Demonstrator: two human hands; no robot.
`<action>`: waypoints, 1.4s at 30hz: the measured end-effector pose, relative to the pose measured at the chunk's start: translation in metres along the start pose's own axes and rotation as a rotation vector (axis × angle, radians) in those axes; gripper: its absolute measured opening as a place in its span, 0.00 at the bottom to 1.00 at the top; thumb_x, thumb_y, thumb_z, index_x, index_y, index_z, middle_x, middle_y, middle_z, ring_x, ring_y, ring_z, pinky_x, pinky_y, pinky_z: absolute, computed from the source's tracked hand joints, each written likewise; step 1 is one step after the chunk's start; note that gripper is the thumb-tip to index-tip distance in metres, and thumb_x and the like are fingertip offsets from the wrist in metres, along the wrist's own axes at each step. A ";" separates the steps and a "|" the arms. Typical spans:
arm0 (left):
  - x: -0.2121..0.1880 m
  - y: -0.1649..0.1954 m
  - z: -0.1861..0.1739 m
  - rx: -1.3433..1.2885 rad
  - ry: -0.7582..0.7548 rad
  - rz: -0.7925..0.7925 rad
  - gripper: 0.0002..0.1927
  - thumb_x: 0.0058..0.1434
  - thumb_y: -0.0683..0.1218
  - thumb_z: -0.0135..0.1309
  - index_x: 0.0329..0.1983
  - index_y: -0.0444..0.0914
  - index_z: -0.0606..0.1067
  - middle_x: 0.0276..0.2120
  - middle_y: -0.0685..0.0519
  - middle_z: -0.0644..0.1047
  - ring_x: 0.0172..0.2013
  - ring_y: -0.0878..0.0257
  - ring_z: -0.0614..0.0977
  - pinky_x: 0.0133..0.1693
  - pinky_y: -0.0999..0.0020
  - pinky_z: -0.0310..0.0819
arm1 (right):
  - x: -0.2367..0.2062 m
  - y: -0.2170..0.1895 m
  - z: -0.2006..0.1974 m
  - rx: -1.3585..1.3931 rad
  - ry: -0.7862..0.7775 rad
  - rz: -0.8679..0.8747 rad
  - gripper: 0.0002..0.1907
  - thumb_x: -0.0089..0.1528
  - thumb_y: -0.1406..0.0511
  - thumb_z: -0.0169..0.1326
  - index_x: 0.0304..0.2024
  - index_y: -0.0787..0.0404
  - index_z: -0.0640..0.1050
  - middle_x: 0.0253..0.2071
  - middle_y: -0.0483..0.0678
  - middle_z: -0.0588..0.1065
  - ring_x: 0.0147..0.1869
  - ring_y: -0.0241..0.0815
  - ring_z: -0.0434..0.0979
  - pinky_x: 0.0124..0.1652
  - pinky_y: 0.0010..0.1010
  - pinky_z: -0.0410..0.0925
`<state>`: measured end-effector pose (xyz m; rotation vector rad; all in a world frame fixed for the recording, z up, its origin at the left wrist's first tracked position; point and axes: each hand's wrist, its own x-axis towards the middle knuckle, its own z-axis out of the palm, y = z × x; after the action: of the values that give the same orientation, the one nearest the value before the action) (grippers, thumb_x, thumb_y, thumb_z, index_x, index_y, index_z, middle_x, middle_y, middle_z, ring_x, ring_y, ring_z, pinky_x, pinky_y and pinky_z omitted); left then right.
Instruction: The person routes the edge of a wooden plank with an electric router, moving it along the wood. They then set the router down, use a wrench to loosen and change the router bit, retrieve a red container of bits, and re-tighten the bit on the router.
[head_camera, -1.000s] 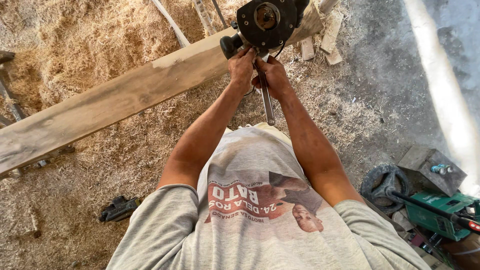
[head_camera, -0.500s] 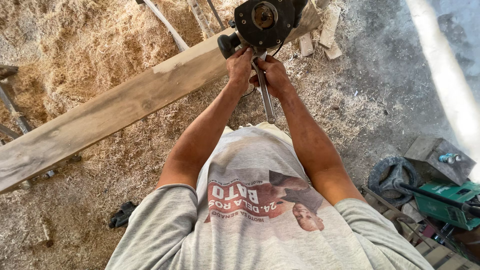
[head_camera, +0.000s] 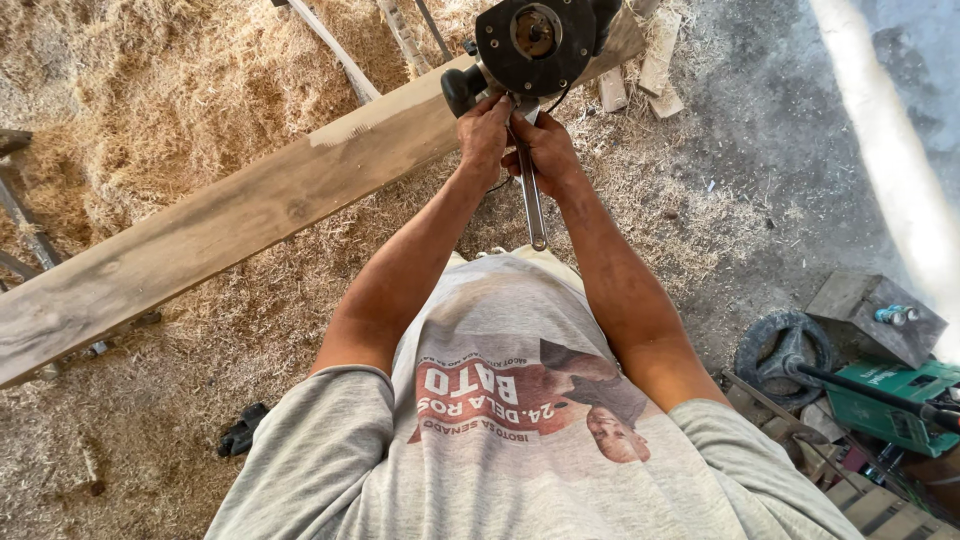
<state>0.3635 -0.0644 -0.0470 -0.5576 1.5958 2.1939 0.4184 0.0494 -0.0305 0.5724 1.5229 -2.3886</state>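
Observation:
I look down past my grey shirt at both arms stretched forward. A black power tool with a round base plate (head_camera: 536, 42) rests on the end of a long wooden plank (head_camera: 250, 215). My left hand (head_camera: 484, 137) grips the tool just under its black side knob. My right hand (head_camera: 546, 152) is closed around a metal wrench (head_camera: 533, 210) whose shaft points back toward my body, its head hidden at the tool. The two hands touch each other.
Wood shavings cover the ground (head_camera: 150, 80). Short wood offcuts (head_camera: 655, 60) lie beside the plank's far end. At the right stand a grey block (head_camera: 872, 315), a black wheel (head_camera: 785, 350) and a green machine (head_camera: 900, 395). A dark object (head_camera: 242, 430) lies at lower left.
The view has shifted slightly; the tool and plank sit a little higher and further left in frame. Both hands keep their grip at the tool.

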 end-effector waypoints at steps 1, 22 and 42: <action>0.000 0.000 0.000 0.025 0.012 0.002 0.19 0.64 0.48 0.56 0.57 0.37 0.80 0.44 0.45 0.83 0.44 0.56 0.82 0.46 0.62 0.79 | 0.001 0.000 0.001 -0.013 0.014 0.009 0.16 0.72 0.58 0.52 0.53 0.65 0.70 0.36 0.55 0.77 0.24 0.42 0.78 0.22 0.29 0.70; 0.001 0.004 -0.004 0.041 0.021 -0.029 0.18 0.63 0.48 0.57 0.54 0.36 0.81 0.33 0.54 0.80 0.34 0.60 0.81 0.37 0.63 0.80 | -0.003 0.000 0.002 0.134 -0.034 0.002 0.20 0.64 0.57 0.54 0.49 0.65 0.68 0.35 0.51 0.80 0.24 0.43 0.78 0.23 0.31 0.72; 0.009 0.002 -0.007 -0.035 -0.016 0.048 0.18 0.65 0.46 0.59 0.52 0.30 0.82 0.38 0.48 0.83 0.35 0.63 0.80 0.36 0.67 0.79 | 0.001 0.008 0.010 0.095 -0.001 -0.046 0.18 0.67 0.58 0.54 0.52 0.64 0.71 0.33 0.48 0.79 0.26 0.42 0.81 0.23 0.28 0.71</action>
<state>0.3553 -0.0710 -0.0524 -0.5153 1.5814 2.2597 0.4186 0.0369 -0.0335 0.5613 1.4432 -2.5068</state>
